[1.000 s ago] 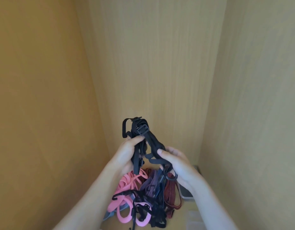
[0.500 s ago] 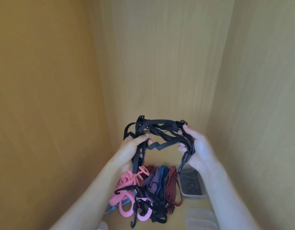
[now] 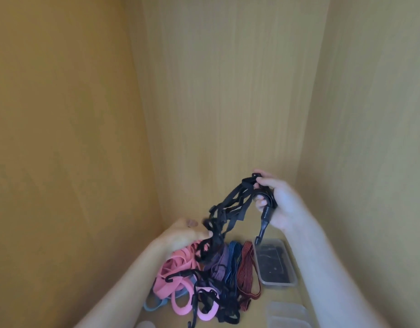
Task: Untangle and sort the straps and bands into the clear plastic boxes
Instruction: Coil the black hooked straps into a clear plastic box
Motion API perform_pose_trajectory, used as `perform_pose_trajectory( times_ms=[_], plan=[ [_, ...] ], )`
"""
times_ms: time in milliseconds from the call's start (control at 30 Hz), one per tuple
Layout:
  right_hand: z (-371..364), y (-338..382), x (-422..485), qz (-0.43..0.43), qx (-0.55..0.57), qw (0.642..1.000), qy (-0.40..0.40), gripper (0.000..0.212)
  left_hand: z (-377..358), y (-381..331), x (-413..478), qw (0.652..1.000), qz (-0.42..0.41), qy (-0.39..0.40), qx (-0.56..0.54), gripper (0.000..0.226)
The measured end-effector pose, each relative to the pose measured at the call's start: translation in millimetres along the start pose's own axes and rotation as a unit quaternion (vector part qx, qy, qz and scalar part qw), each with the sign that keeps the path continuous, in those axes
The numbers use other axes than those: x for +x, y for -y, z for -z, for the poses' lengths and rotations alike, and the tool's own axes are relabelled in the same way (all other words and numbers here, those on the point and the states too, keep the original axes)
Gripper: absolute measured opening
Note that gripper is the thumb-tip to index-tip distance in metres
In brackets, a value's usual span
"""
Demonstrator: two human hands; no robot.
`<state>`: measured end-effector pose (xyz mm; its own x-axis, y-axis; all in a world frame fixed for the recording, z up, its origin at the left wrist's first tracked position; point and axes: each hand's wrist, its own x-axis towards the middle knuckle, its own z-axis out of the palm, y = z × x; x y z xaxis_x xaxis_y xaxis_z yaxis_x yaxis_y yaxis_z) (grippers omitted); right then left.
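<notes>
The black strap tangle (image 3: 230, 209) stretches between both hands above the bench (image 3: 259, 304). The right hand (image 3: 282, 202) has its fingers curled round the upper end, and the left hand (image 3: 180, 235) pinches the lower end. Coloured bands (image 3: 227, 263) lie below, beside a clear box (image 3: 291, 279).

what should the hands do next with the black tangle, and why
Probably draw the right hand up and away while the left hand pinches the bunched lower part. The black strap tangle stretches between them in crossed loops, and one hooked end hangs free below the right hand, so that strand looks likeliest to slide out.
</notes>
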<state>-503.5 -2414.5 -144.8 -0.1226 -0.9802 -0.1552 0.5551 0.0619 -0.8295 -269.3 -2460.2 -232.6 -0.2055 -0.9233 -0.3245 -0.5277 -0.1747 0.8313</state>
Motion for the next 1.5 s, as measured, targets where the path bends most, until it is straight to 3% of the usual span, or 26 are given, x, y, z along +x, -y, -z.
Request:
perform_pose_trajectory(
  times_ms=[100,167,233,300,367,500,567,667,733,967,1067,1167,1267,1400,1500],
  plan=[
    [-4.8,-2.7,4.3,0.015,-0.004,1.000,-0.014,0.030,-5.3,-12.1,-2.4,0.996,-0.043,-0.065,0.043,0.074],
    [-7.3,-4.2,6.3,0.013,0.006,0.999,-0.029,0.028,-11.5,-25.3,-13.1,0.979,-0.147,-0.137,0.041,0.063],
    [-10.3,-6.4,7.1,0.006,0.022,0.999,-0.043,0.025,-17.5,-40.3,-31.5,0.939,-0.292,-0.175,0.049,0.060],
    [-12.8,-8.9,7.3,0.002,0.034,0.998,-0.055,0.023,-24.6,-55.4,-51.5,0.898,-0.403,-0.149,0.098,0.055],
    [-14.1,-11.5,7.4,0.006,0.043,0.997,-0.068,0.022,-35.8,-66.1,-67.2,0.875,-0.447,-0.100,0.155,0.050],
    [-16.4,-13.5,4.1,0.017,0.074,0.992,-0.100,0.017,-58.4,-64.7,-72.1,0.885,-0.413,-0.084,0.197,0.062],
    [-17.2,-14.3,2.4,0.021,0.093,0.990,-0.107,0.014,-64.5,-62.2,-68.5,0.890,-0.416,-0.082,0.165,0.055],
    [-17.0,-17.2,0.1,0.007,0.109,0.990,-0.087,0.023,-62.0,-69.0,-70.0,0.926,-0.375,-0.034,0.020,0.043],
    [-14.8,-18.3,-1.8,-0.007,0.106,0.993,-0.055,0.033,-51.0,-77.8,-72.9,0.932,-0.349,-0.002,-0.093,0.048],
    [-4.7,-19.0,-8.2,-0.034,0.109,0.992,0.044,0.050,-8.1,-95.2,-59.8,0.904,-0.298,0.104,-0.287,0.031],
    [-2.4,-19.6,-10.2,-0.011,0.081,0.993,0.090,0.069,4.0,-94.3,-57.3,0.884,-0.312,0.146,-0.315,0.048],
    [-2.9,-18.1,-13.7,0.030,0.056,0.990,0.127,0.066,6.8,-93.8,-52.8,0.913,-0.317,0.058,-0.248,0.032],
    [-2.0,-16.7,-12.0,0.074,-0.010,0.992,0.101,0.055,9.2,-98.5,-49.8,0.935,-0.305,-0.028,-0.177,0.015],
    [-3.3,-12.2,-11.8,0.101,-0.093,0.989,0.062,0.031,12.6,-103.8,-43.9,0.937,-0.317,-0.110,-0.101,0.017],
    [-2.9,-9.7,-12.0,0.117,-0.147,0.981,0.047,0.015,12.6,-105.6,-40.4,0.933,-0.325,-0.129,-0.092,0.015]
  ],
)
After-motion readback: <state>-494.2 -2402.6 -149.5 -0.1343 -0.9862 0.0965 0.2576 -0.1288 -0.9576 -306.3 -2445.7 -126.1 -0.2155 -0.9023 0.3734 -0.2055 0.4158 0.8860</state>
